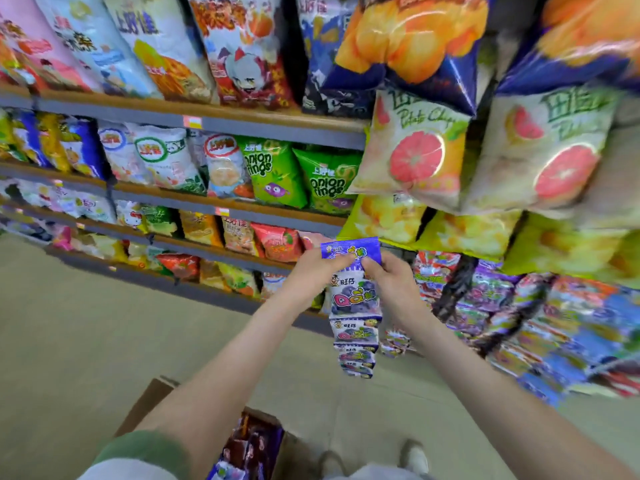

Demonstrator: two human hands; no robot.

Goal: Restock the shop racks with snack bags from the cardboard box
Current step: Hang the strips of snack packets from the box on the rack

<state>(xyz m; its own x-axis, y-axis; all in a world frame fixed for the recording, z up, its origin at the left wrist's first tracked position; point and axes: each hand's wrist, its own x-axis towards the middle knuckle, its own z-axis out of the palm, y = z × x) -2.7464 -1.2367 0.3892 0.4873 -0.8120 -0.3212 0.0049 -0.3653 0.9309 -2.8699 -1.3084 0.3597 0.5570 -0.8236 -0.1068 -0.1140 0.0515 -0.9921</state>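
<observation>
Left hand [313, 271] and right hand [389, 277] pinch the purple header of a hanging strip of small glossy sweet packets [354, 306]: light, limp, slippery; best held at the top.

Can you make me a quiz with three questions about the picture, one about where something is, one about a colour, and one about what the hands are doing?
1. Where is the cardboard box?
A. On the top shelf
B. On the floor by the person's feet
C. Hanging from a hook

2. What colour are the onion rings bags?
A. Green
B. Pink
C. Black

3. What are the left hand and right hand doing?
A. Resting empty
B. Both pinching the top of the purple candy strip
C. Closing the box

Answers:
1. B, the open box sits low on the floor beside the shoes.
2. A, both bags are bright green.
3. B, both thumbs grip the strip's top packet while the rest of the packets hang down.
</observation>
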